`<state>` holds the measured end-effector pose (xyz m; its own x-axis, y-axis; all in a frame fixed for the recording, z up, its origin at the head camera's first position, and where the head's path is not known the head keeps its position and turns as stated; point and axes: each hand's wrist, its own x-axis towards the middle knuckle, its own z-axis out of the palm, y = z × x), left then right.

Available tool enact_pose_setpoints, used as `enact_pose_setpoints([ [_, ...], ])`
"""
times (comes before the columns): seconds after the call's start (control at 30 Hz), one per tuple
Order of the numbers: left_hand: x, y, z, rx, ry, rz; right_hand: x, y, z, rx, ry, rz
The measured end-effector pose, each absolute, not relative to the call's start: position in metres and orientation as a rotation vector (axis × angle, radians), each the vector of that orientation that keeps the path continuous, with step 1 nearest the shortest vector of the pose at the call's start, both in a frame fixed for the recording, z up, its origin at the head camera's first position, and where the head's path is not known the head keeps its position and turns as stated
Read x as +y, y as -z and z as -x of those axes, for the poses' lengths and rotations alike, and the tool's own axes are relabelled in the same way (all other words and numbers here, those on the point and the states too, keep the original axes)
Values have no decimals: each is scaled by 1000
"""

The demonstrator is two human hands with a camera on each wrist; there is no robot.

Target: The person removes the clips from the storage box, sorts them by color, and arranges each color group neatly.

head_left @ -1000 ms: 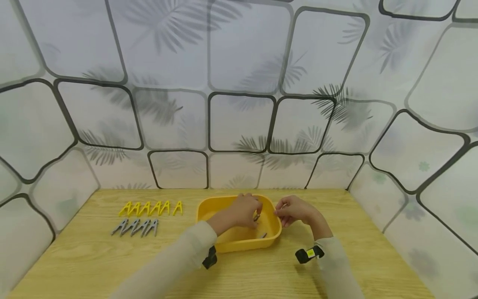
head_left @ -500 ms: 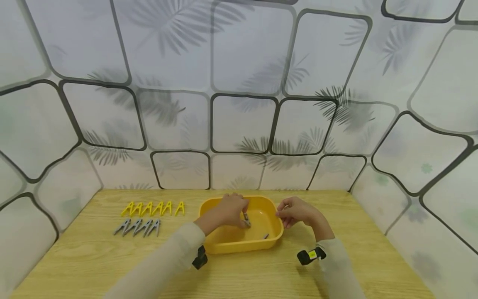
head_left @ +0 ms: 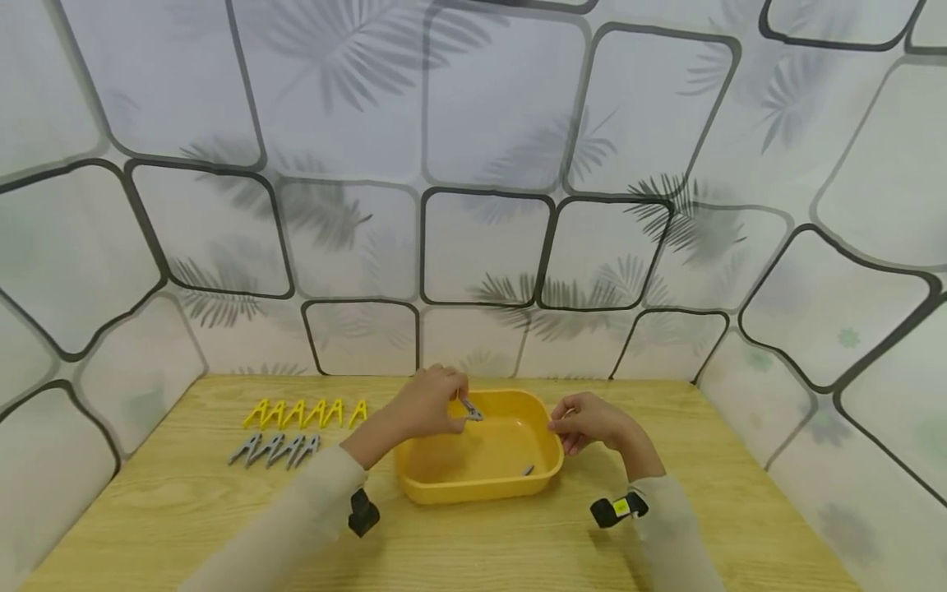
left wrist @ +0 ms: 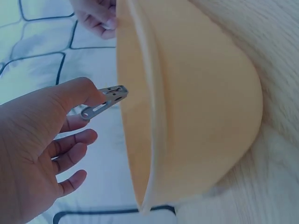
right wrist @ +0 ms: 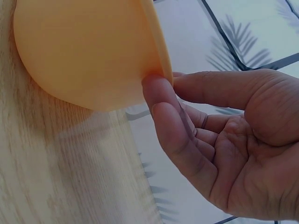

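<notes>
- Head view: my left hand (head_left: 427,403) sits above the near-left corner region of the yellow tub (head_left: 479,485), thumb and finger pinched on a grey clip (head_left: 471,409) held over the tub's left rim.
- Left wrist view agrees: the clip (left wrist: 103,103) is nipped at one end between thumb and forefinger, its free end pointing at the tub's rim (left wrist: 135,116); the other fingers (left wrist: 70,156) hang loosely curled and hold nothing.
- My right hand (head_left: 588,421) is at the tub's right rim. From the right wrist view, the fingertips (right wrist: 156,91) touch the outer wall just under the lip, and the thumb reaches toward the rim from the other side. I can't tell whether it truly clamps the rim or only steadies it.
- Inside the tub I see one more small grey clip (head_left: 528,469) lying on the floor near the right wall; the rest of the floor shows bare yellow.
- Left of the tub, on the wooden table (head_left: 185,510), a row of yellow clips (head_left: 305,412) lies in line, with a row of grey clips (head_left: 275,449) just in front of it. Both rows are well apart from the tub.
- A patterned screen (head_left: 481,189) walls the table in at the back and sides.
</notes>
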<state>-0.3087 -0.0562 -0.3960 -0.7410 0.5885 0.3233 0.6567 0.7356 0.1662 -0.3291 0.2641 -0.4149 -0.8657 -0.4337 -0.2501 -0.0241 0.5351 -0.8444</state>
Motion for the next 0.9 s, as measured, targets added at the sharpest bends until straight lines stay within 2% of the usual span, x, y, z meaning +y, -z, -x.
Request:
enact_pose_setpoints([
  [0.43,-136,392,293,-2382,647,711,265,415,328,2339,1288,387],
  [0.9,-195,415,274,-2300,477,576,265,416,327,2340,1293,393],
])
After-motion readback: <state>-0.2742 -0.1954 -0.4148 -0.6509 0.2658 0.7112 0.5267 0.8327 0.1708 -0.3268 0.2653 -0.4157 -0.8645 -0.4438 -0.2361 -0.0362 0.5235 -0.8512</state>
